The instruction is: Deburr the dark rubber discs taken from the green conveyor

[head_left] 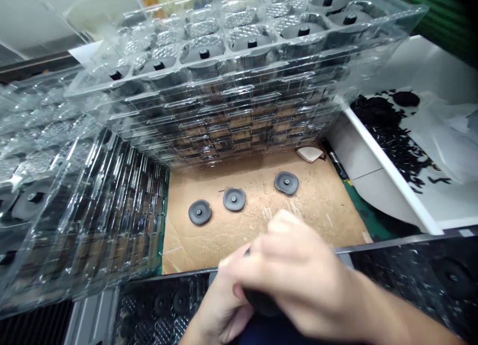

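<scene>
My right hand (298, 265) and my left hand (226, 295) are close together above the front edge of the cardboard (306, 220). Between them they grip a black round part (261, 301), mostly covered by the fingers. My right fingers are curled over it and slightly blurred; my left thumb and fingers close on it from the other side. On the cardboard beyond lie three dark grey round discs with a small centre stub: a left one (199, 212), a middle one (234, 199) and a right one (286, 182).
A tall stack of clear plastic trays (239, 91) rises behind the cardboard, its top compartments holding black-stemmed discs. More clear trays (123, 195) stand left. At right, a white bin (392, 168) holds black scraps. A black pen-like tool (335, 160) lies beside it.
</scene>
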A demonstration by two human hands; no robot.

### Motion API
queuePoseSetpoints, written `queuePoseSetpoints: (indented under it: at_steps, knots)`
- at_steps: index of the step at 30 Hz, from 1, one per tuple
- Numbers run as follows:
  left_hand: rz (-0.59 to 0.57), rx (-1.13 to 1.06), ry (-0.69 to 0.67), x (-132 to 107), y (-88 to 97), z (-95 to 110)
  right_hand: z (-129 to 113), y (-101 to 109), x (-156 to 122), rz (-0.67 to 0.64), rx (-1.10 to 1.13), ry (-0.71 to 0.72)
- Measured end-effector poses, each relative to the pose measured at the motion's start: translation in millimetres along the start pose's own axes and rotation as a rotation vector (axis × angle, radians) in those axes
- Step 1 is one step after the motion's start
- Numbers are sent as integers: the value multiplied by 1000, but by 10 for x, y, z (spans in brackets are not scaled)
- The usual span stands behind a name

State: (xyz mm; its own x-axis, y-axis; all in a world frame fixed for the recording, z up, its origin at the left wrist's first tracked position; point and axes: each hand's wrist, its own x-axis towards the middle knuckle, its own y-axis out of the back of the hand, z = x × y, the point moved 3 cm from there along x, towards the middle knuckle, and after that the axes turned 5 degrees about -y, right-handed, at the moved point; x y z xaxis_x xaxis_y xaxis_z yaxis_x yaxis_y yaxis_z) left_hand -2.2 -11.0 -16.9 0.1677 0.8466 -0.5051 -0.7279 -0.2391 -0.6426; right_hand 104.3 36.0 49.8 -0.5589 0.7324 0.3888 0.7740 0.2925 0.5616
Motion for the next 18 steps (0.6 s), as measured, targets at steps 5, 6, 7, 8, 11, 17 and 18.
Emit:
queuePoseSetpoints:
  at_steps: [5, 6, 7, 8, 11, 17, 18]
  knots:
    - [-170, -159, 186, -31, 28, 86, 674, -18, -310, 196, 41, -602]
    - [-185, -192, 188, -28, 43, 99, 775, -97, -423, 177, 28, -646]
    - [-195, -214, 183, -21, 59, 103, 856, -195, -540, 149, 22, -660]
    - [-200, -228, 173, -9, 74, 100, 919, -298, -653, 122, 21, -658]
    - [-179, -229, 135, 37, 109, 61, 1023, -512, -891, 79, 28, -650]
    - [-29, -171, 52, 94, 93, -8, 656, -132, -586, 244, 17, -630]
    - [-10, -156, 23, 98, 85, -12, 506, -45, -485, 307, -1, -568]
